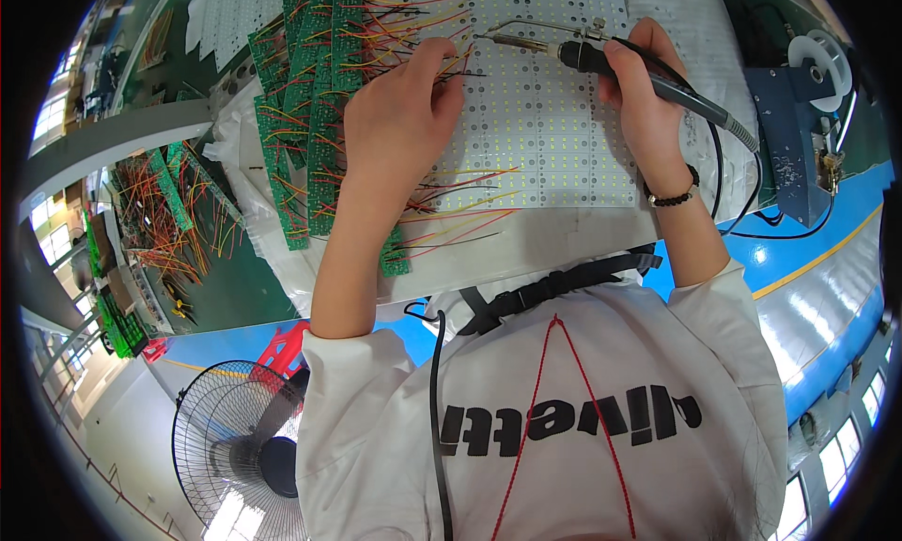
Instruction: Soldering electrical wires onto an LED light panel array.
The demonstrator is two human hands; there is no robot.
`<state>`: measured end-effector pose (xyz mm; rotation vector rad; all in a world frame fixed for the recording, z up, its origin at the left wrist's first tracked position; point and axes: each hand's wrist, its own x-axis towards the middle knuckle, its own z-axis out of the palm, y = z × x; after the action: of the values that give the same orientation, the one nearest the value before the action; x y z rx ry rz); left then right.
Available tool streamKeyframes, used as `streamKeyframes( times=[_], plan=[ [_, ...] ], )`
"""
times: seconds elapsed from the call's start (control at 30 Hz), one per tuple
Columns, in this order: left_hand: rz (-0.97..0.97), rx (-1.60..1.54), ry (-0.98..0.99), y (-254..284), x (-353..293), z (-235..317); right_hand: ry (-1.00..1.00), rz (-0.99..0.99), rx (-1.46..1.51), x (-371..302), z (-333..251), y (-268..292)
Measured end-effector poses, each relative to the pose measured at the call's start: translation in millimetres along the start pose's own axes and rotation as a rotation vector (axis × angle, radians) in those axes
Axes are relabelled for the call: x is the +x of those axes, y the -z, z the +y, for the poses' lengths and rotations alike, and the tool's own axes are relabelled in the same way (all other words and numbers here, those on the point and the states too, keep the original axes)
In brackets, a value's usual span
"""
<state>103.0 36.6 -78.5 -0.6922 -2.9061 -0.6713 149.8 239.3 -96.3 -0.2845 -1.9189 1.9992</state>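
at the upper centre of the frame, the left hand [399, 109] reaches over coloured wires [385, 13], thumb and forefinger bent toward each other, though i cannot tell whether its fingers clamp a wire; at the upper right, the right hand [648, 90] has its fingers wrapped around a soldering iron [587, 60], its tip pointing left, near the left fingertips; the dotted white panel [554, 137] lies beneath both; green circuit boards [348, 47] lie at the upper left; a white spool [817, 71] stands at the far upper right.

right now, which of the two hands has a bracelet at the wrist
The right hand, holding the soldering iron: a black beaded bracelet circles its wrist, while the left hand has none.
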Motion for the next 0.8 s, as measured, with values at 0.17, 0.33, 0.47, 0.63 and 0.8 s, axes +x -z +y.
streamKeyframes(
  times=[0.17, 0.33, 0.47, 0.63, 0.8],
  plan=[
    [0.012, -0.045, -0.081, -1.6, -0.8, -5.5, -0.021, -0.003, -0.049, 1.4, 3.8, 4.1],
    [0.098, -0.029, -0.184, 2.0, -0.3, -8.5, -0.054, 0.020, -0.105, 1.5, 3.0, 4.2],
    [0.147, 0.026, -0.334, 6.2, -1.2, -15.3, -0.040, 0.007, -0.080, 2.3, 4.0, 5.3],
    [0.215, 0.056, -0.442, 9.5, 1.2, -16.9, -0.051, 0.016, -0.080, 1.5, 2.3, 4.6],
    [0.255, -0.107, -0.466, 3.5, 5.0, -16.5, -0.050, 0.019, -0.076, 1.8, 4.0, 5.3]
  ],
)
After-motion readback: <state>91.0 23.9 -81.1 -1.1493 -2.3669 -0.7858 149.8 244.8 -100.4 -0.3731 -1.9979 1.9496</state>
